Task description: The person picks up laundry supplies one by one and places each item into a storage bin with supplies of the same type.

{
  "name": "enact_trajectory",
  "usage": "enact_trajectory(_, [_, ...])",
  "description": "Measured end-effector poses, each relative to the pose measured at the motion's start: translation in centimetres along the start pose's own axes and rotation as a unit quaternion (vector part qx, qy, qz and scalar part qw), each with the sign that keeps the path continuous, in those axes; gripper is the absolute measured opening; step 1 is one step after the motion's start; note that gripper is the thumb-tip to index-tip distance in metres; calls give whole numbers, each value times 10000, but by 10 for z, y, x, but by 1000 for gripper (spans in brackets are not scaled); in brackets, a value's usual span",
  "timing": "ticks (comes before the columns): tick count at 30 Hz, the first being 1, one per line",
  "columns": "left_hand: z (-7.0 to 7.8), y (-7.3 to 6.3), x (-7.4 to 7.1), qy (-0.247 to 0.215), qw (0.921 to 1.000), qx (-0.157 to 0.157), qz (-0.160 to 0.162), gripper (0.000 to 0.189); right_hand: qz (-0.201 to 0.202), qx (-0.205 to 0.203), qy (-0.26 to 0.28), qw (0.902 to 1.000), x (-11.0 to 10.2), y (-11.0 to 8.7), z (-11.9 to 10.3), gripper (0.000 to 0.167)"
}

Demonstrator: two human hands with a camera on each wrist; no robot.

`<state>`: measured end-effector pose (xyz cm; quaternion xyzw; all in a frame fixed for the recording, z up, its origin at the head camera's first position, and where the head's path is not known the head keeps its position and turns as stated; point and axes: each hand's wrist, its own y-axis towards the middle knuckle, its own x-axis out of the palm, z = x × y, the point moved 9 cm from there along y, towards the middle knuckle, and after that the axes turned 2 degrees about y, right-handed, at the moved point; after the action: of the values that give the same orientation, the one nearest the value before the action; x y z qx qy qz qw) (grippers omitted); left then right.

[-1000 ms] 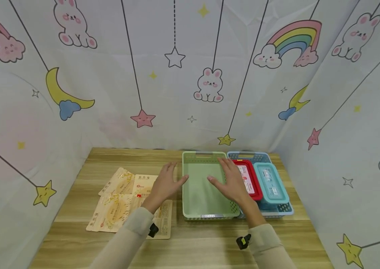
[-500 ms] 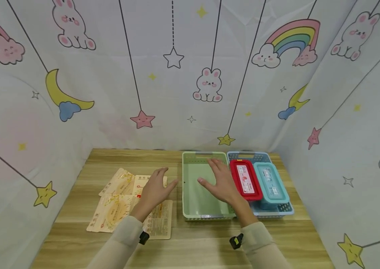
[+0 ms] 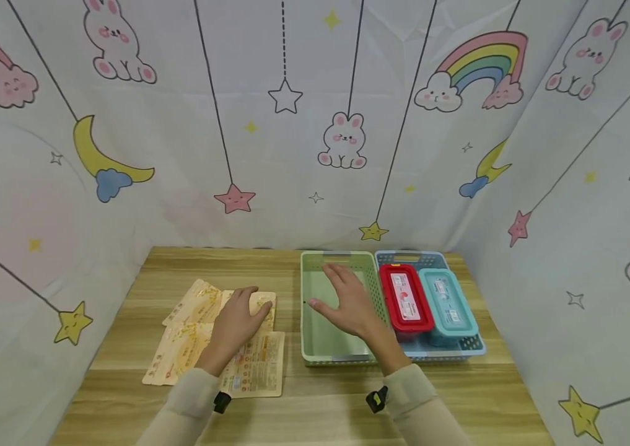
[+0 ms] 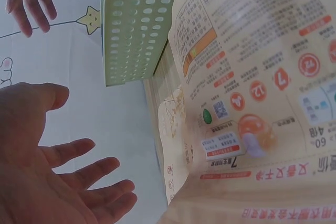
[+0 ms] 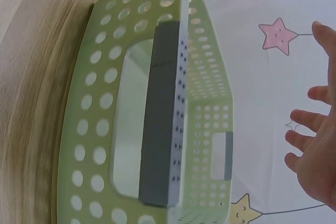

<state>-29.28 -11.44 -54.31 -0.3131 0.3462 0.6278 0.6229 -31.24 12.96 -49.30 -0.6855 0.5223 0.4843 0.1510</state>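
My left hand [image 3: 235, 323] hovers over several flat beige printed pouches [image 3: 259, 365] that lie overlapping on the table's left side. Its fingers are spread and loosely bent, holding nothing. In the left wrist view a pouch [image 4: 252, 72] stands out large beside the left hand [image 4: 31, 177], with space between them. Above the green plastic basket [image 3: 315, 337] is my right hand [image 3: 348, 305], also with nothing in its relaxed fingers. The right wrist view shows that hand [image 5: 317, 150] apart from the basket's grey-handled end wall [image 5: 100, 103].
A blue basket [image 3: 437, 355] adjoins the green one on the right. Inside it sit a red-lidded box [image 3: 406, 300] and a teal-lidded box [image 3: 448, 302]. White patterned cloth [image 3: 292, 155] closes off the back and sides of the wooden table [image 3: 320, 409].
Both hands have shifted left: the left from beside the green basket to over the pouches, the right from the basket's right edge to over its middle. Pouches, baskets and boxes stay put.
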Motion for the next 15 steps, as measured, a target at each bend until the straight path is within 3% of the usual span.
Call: enact_trajectory(15, [-27, -12, -29, 357, 9984, -352, 250, 59, -412, -145, 284, 9986, 31, 12, -28, 84])
